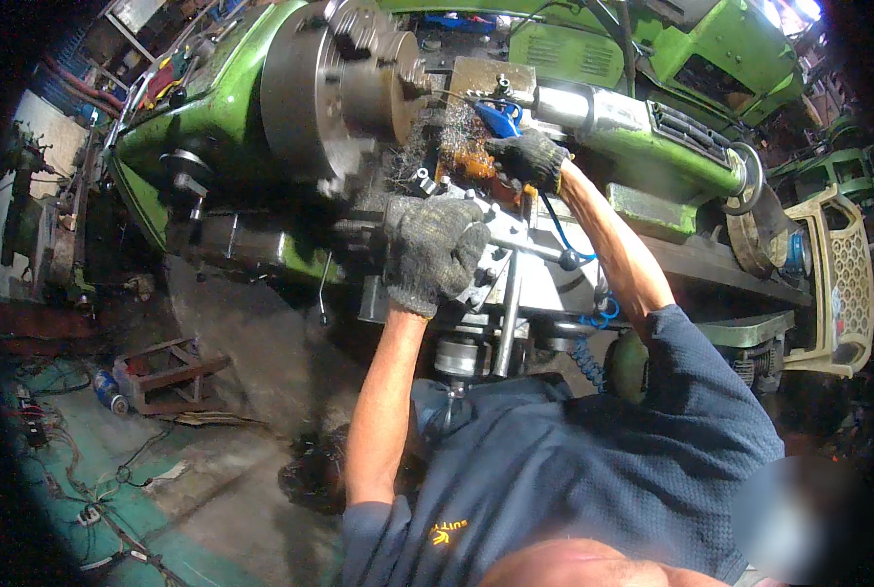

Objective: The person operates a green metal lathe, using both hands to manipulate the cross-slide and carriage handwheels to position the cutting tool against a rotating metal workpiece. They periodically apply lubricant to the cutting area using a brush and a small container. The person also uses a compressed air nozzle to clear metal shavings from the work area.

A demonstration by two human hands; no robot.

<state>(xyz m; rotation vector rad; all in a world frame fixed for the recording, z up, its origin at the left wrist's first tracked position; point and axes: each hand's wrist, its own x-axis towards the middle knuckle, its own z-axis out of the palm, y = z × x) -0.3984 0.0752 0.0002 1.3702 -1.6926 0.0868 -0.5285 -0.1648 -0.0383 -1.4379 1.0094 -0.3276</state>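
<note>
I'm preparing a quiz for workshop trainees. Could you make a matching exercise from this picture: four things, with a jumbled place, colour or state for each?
1. air gun
2. plastic chair
3. lathe chuck
4. shirt

A. beige, toward the right edge
B. dark blue, worn
C. in the gloved right hand
D. bare metal, up and left of the gloved left hand

Pairs: 1-C, 2-A, 3-D, 4-B

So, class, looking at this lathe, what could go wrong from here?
Two risks. The left hand, in a knitted glove, appears near the chuck; if that turns, the fabric might catch. The right hand holds a blue air gun beside metal shavings; a blast could throw them at the bare right forearm.
</note>
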